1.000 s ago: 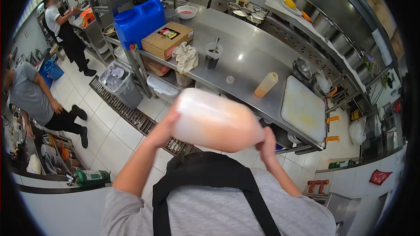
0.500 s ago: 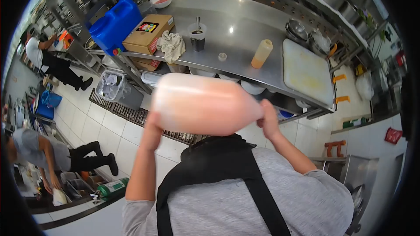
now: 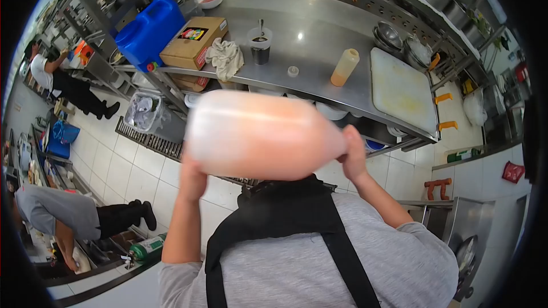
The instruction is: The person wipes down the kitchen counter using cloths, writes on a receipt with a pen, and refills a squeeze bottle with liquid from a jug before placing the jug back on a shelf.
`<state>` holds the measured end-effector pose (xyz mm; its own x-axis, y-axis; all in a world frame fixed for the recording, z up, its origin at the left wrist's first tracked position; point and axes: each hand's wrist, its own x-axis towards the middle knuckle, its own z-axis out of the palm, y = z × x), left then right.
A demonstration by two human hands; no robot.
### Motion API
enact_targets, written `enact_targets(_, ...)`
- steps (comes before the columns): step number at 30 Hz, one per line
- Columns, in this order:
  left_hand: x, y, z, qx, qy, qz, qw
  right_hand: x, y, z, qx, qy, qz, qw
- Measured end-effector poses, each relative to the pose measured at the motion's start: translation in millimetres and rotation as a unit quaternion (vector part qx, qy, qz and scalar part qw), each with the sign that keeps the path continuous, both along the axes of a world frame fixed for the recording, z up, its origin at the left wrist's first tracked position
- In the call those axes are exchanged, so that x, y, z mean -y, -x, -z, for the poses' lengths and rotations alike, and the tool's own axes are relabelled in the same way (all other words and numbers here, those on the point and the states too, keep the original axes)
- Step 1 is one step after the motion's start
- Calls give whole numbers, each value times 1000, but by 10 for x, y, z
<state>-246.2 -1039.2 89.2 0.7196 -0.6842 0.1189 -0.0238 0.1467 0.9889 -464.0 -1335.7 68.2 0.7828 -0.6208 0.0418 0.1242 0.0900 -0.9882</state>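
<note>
A large translucent jug (image 3: 262,137) of orange-pink liquid lies sideways in the air before my chest, blurred by motion. My left hand (image 3: 193,179) is against its wide base, with the fingers mostly hidden behind it. My right hand (image 3: 354,151) is wrapped round the narrow neck end, covering the mouth. Beyond the jug, on the steel table (image 3: 262,17), an uncapped squeeze bottle (image 3: 345,68) stands with some orange liquid in its bottom. A small clear cap (image 3: 293,72) rests to the left of that bottle.
Along the table are a blue jerrycan (image 3: 151,31), a cardboard box (image 3: 194,43), a crumpled cloth (image 3: 225,59), a tub of dark liquid (image 3: 260,45) and a white cutting board (image 3: 402,91). A lined bin (image 3: 151,115) stands below. Co-workers are at the left.
The jug has shifted slightly left, its base end more than its neck. My left hand has moved with it. At lower left, a co-worker has bent further forward.
</note>
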Motion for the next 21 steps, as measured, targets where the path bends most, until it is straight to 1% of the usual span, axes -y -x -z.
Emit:
enact_targets(1, -184, -120, 142, -94, 52, -19, 994, -138, -130, -190, 4, 44, -26, 999)
enact_targets(2, -288, -181, 187, -124, 111, -25, 986, -258, -251, -385, 6, 86, -51, 995)
enact_targets(4, -256, -174, 274, -192, 228, -47, 953, -407, -408, -895, 28, 216, -77, 973)
enact_targets(5, -145, -84, 257, -191, 230, -41, 954, -535, -534, -1126, 111, 236, -85, 962)
enact_targets(6, -12, 28, 232, -240, 273, -80, 928, -554, -654, -1191, 150, 284, -136, 937)
enact_targets(7, 96, 111, 217, -288, 315, -117, 897, -528, -700, -1334, 60, 439, -155, 883)
enact_targets(8, 173, 159, 225, -288, 317, -110, 897, -586, -834, -1256, 118, 462, -134, 869)
enact_targets(9, 244, 196, 253, -346, 324, -102, 874, -663, -989, -1157, 174, 482, -112, 851)
enact_targets(10, 316, 214, 299, -403, 332, -94, 848, -731, -1029, -1136, 173, 489, -106, 849)
enact_targets(11, 367, 218, 360, -458, 337, -85, 818, -826, -1020, -1107, 157, 329, -152, 919)
enact_targets(12, 371, 233, 501, -459, 338, -77, 818, -886, -998, -1094, 138, 157, -193, 959)
enact_targets(13, 335, 267, 725, -474, 319, 46, 819, -899, -965, -1094, 138, 161, -187, 959)
enact_targets(14, 319, 284, 923, -482, 293, 169, 808, -882, -919, -1099, 116, 158, -185, 963)
enact_targets(15, 358, 293, 984, -487, 251, 217, 808, -844, -882, -1105, 94, 154, -183, 966)
enact_targets(16, 370, 278, 1041, -436, 105, 178, 876, -783, -850, -1063, 61, 172, -137, 973)
enact_targets(17, 381, 253, 1097, -370, -45, 132, 919, -721, -788, -1051, 61, 173, -131, 974)
enact_targets(18, 443, 194, 1057, -369, -46, 138, 918, -638, -717, -1046, 16, 254, -136, 958)
enact_targets(19, 532, 137, 926, -212, -36, 93, 972, -564, -652, -1034, -32, 331, -143, 932)
enact_targets(20, 614, 109, 782, -54, -26, 43, 997, -499, -606, -963, -44, 375, -130, 917)
enact_targets(21, 729, 130, 264, 66, 25, 44, 997, -444, -529, -968, -50, 371, -132, 918)
